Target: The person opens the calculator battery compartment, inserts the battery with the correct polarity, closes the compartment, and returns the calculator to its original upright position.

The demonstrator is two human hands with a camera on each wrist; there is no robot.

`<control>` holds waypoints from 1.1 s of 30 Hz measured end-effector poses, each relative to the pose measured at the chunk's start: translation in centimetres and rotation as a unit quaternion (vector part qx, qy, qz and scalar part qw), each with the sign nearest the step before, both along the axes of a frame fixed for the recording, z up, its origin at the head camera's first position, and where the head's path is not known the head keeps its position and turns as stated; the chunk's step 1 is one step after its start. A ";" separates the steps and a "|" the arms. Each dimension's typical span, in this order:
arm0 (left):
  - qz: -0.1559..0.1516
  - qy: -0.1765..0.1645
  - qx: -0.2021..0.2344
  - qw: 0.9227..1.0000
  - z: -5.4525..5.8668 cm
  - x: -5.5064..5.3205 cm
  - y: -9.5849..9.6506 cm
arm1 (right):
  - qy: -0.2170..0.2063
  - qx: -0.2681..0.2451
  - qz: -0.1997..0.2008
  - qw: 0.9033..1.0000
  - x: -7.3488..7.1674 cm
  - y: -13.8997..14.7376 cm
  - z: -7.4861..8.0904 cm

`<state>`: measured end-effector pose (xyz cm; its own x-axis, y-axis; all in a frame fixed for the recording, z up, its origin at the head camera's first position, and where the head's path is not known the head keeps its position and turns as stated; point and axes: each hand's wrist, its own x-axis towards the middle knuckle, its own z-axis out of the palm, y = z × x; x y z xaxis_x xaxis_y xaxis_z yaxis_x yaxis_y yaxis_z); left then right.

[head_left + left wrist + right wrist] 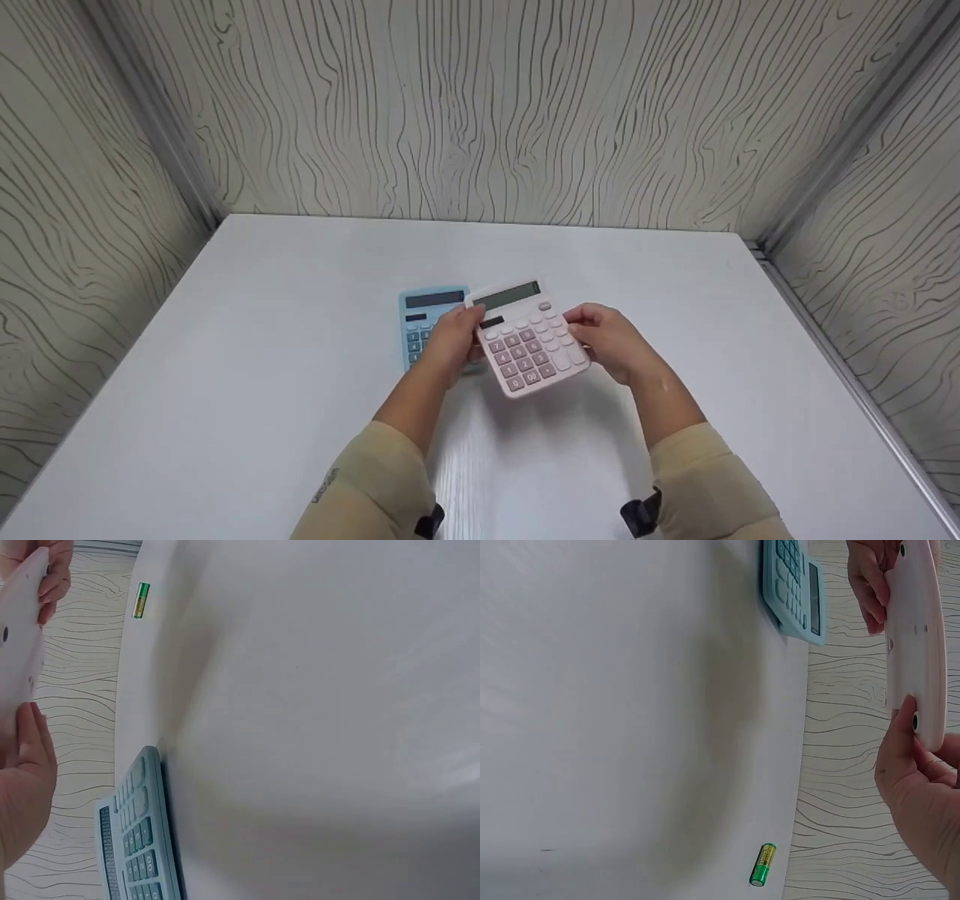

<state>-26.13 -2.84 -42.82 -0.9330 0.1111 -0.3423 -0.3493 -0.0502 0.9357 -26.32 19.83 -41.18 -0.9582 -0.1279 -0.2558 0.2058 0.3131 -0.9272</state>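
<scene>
A pink calculator (pixel 531 346) is held above the table, tilted, with its keys and display facing up. My left hand (pixel 453 336) grips its left edge, thumb on the front near the display. At the opposite edge, my right hand (pixel 611 341) pinches the calculator between thumb and fingers. Both wrist views show the pale underside (pixel 915 637) with its round dark feet. A blue calculator (pixel 435 300) lies on the table behind the left hand, partly covered by that hand and the pink calculator.
A green battery (pixel 141 600) lies on the table in both wrist views; the head view does not show it. The white table (pixel 262 360) is bordered by wood-patterned panels (pixel 465 112) at the back and sides.
</scene>
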 end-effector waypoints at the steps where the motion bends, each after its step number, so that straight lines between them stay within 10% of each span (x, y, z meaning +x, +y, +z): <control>1: -0.002 -0.001 -0.001 1.000 0.0 0.0 -0.1 | 0.000 -0.002 0.004 1.000 0.0 0.1 0.0; 16: -0.011 0.014 -0.010 1.000 -0.4 0.3 0.2 | 0.006 0.074 0.008 0.997 0.0 0.4 0.0; 33: 0.003 0.053 -0.035 0.998 0.2 0.7 1.2 | 0.053 0.281 0.057 0.957 1.0 -3.2 -0.3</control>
<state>-25.41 -1.66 -42.65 -0.9651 0.0847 -0.2477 -0.2474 0.0139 0.9688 -25.35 16.61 -41.52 -0.9706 -0.1049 -0.2167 0.0538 0.7826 -0.6201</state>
